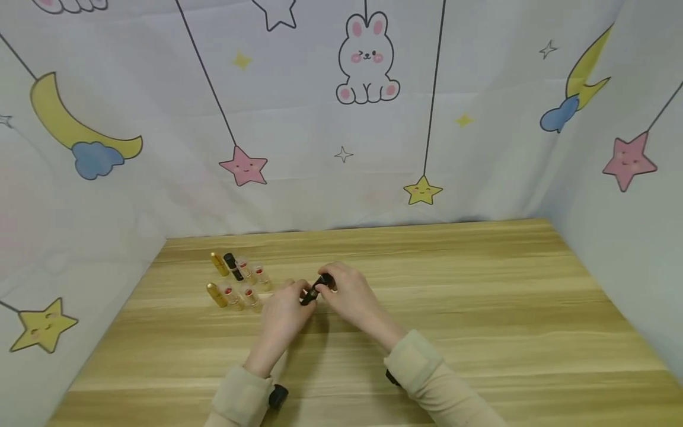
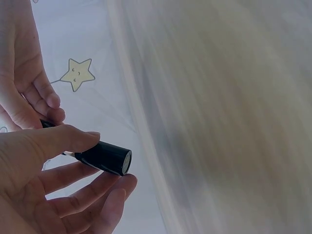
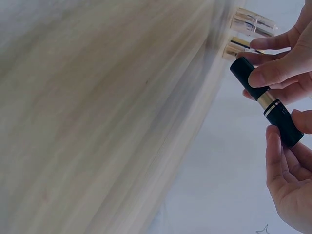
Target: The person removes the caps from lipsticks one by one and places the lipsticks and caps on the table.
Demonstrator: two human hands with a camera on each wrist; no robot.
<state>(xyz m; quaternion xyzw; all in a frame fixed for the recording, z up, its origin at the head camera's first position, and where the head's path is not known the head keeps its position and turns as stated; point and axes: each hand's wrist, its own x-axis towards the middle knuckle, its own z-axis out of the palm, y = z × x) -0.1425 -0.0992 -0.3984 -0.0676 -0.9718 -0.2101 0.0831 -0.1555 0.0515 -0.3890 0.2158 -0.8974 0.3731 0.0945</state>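
Note:
Both hands hold one black lipstick tube [image 1: 311, 295] over the table, in front of me. My left hand [image 1: 285, 309] pinches one black end between thumb and fingers, seen close in the left wrist view, where the flat round end of the tube [image 2: 109, 157] faces right. The right hand [image 1: 353, 296] grips the other black end with thumb and fingertips. In the right wrist view a gold band [image 3: 266, 99] shows between the two black parts, and the tube lies tilted. Fingers hide part of each end.
Left of the hands stands a group of lipsticks: gold tubes [image 1: 216, 295], a black tube [image 1: 233, 266] and several clear-capped ones with red tops [image 1: 260, 276]. They are on a wood-grain table [image 1: 459, 308]. A white printed cloth [image 1: 299, 207] hangs behind the table and along its sides.

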